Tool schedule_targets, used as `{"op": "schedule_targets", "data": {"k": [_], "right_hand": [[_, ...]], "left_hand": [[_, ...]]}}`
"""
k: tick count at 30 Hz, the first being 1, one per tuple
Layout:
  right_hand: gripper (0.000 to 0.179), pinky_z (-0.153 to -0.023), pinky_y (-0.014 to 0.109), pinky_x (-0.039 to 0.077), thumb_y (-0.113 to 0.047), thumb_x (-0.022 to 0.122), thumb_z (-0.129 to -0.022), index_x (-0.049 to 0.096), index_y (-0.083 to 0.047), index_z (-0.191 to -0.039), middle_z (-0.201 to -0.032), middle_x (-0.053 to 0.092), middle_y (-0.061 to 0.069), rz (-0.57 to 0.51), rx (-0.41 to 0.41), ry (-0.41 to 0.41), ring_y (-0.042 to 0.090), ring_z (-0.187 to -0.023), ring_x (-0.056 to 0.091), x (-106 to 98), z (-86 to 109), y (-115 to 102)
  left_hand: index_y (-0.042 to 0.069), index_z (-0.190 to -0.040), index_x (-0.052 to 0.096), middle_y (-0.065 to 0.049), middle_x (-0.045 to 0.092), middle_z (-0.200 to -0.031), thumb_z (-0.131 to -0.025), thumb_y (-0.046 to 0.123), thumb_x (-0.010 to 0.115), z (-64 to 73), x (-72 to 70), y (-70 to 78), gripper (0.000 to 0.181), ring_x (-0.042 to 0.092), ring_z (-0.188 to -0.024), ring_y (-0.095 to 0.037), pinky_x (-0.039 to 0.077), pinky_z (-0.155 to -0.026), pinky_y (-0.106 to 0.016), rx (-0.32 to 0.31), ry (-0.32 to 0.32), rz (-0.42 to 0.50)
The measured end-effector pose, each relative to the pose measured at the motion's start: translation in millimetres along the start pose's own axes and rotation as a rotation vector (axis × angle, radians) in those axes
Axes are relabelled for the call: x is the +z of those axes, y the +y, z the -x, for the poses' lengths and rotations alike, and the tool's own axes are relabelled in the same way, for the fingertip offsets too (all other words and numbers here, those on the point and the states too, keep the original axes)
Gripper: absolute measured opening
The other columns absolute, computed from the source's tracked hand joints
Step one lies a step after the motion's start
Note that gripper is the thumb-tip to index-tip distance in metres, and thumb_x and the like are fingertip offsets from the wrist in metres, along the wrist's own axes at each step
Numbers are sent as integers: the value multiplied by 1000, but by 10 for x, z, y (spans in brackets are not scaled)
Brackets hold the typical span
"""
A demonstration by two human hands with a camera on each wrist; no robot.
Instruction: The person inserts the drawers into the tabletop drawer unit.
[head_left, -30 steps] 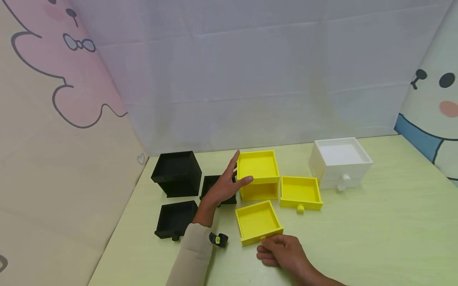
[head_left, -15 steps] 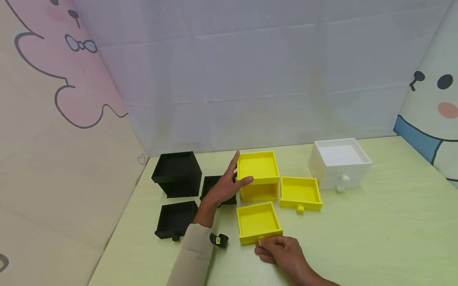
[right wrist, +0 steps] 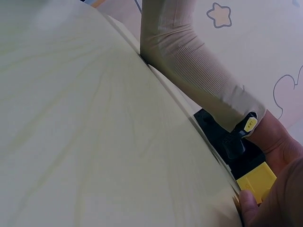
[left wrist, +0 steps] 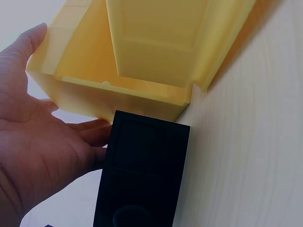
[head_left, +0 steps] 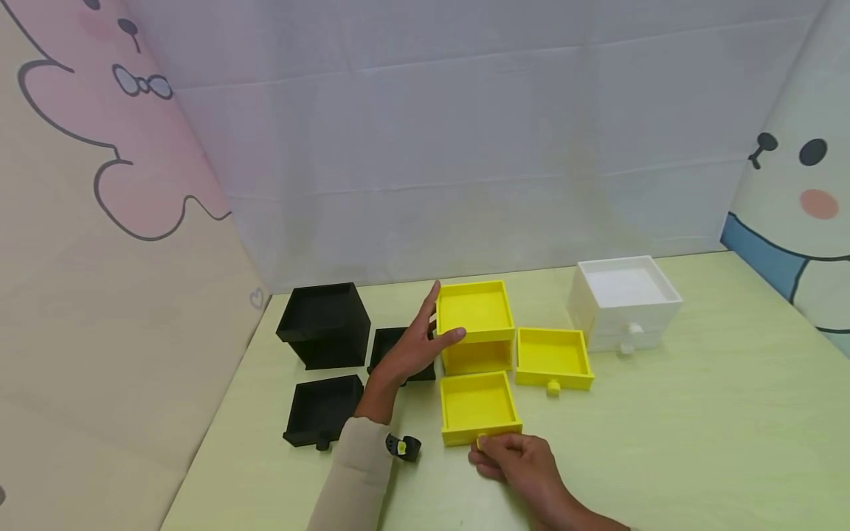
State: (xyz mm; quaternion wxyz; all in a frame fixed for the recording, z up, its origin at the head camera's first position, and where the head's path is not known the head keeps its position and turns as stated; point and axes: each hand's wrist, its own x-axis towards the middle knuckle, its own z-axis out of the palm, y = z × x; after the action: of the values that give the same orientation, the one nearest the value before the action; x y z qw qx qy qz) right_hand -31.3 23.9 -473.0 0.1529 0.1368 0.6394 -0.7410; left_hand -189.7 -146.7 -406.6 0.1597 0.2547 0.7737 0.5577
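A yellow drawer cabinet point(head_left: 474, 310), its front cavity uncovered, stands mid-table. My left hand point(head_left: 415, 350) holds its left side, thumb at the front top edge and index finger toward the back; in the left wrist view the other fingers partly disappear behind it. Just in front of the cavity lies a yellow drawer point(head_left: 478, 405), squared to the cabinet. My right hand point(head_left: 524, 468) pinches that drawer's front knob between thumb and fingers. A second yellow drawer point(head_left: 553, 354) rests to the right of the cabinet. The right wrist view shows only part of the drawer and right hand.
At the left stands a black cabinet point(head_left: 327, 328), with a black drawer point(head_left: 323, 409) before it. Another black drawer point(head_left: 385, 345) sits partly behind my left hand. A white drawer cabinet point(head_left: 627, 306) is at the right. Cloth walls border the table point(head_left: 717, 413).
The yellow drawer in my right hand has turned from slanted to square with the cabinet and moved slightly toward it. My left hand stays on the cabinet. The head view has shifted a little.
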Motion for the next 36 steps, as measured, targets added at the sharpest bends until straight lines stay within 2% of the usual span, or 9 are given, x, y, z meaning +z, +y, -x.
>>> {"op": "schedule_targets", "data": {"k": [5,15,21,30,36], "right_hand": [[34,-75,32,54,-23,62,-91,64,9,-104,-93,70,17,6,9,15,22,-85,69,3,-21,-6],[37,-75,29,54,-23,64,-89,63,10,-104,-93,70,17,-15,-27,50,21,-85,68,-9,-76,-46],[36,-75,30,54,-22,65,-89,62,11,-104,-93,70,17,-31,-33,83,22,-86,69,-2,-126,-62],[34,-75,30,54,-19,64,-89,61,11,-104,-92,70,18,-43,-35,103,23,-86,69,-2,-188,-82],[33,-74,30,54,-18,65,-89,62,12,-103,-91,70,18,-42,-49,110,23,-85,69,4,-194,-81]], "left_hand": [[25,-151,-8,-7,-2,-157,-94,25,56,-2,2,10,86,19,-139,-33,31,-104,-50,-1,5,-5],[27,-151,-7,-2,-1,-157,-94,27,57,-5,1,-1,86,18,-139,-31,30,-105,-49,-12,17,-3],[26,-151,-6,-4,-1,-157,-94,25,56,-13,-3,-17,85,18,-140,-31,30,-106,-49,-2,18,5],[30,-150,-6,-1,-1,-157,-94,26,56,-12,-6,-24,84,17,-140,-29,28,-107,-48,-7,18,4],[29,-150,-6,0,-1,-157,-94,25,56,-9,1,-12,84,16,-140,-29,28,-107,-48,-6,20,2]]}}
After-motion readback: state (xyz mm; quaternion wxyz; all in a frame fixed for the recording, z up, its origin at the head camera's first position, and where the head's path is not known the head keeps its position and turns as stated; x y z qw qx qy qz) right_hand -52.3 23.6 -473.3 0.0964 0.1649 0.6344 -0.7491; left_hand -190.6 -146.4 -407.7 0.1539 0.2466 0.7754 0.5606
